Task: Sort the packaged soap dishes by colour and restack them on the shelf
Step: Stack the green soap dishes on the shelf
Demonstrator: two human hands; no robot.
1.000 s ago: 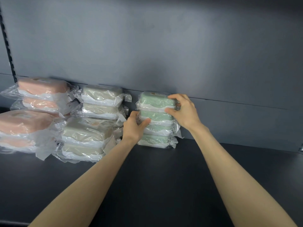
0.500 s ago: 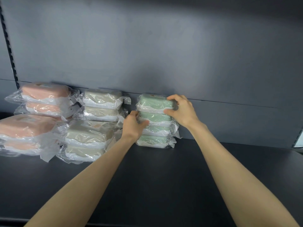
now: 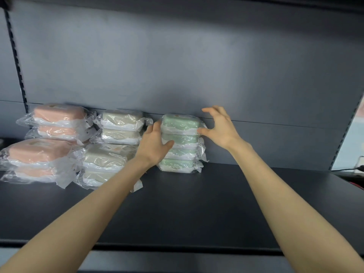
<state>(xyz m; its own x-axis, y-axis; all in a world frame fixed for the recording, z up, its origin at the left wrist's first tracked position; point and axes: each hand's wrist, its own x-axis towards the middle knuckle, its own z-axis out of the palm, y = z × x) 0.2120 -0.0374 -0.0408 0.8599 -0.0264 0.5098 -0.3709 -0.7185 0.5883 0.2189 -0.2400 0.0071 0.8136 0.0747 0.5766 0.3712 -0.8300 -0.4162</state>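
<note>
Dark grey shelf [image 3: 216, 203] and back panel [image 3: 197, 66] fill the view. Pink stacks [image 3: 55, 125] sit at the shelf's left end and beige stacks [image 3: 118, 131] just beside them. The green stack [image 3: 180, 142], four packs high, stands at the back edge near the middle. The left hand [image 3: 153, 146] lies against the stack's left side with its fingers fairly straight. The right hand [image 3: 220, 129] is spread wide, its thumb touching the top pack's right edge. Neither grip is closed round anything. The film wrappers look slippery, so an uneven nudge could probably slide the top pack off or tip the column toward the front edge.
</note>
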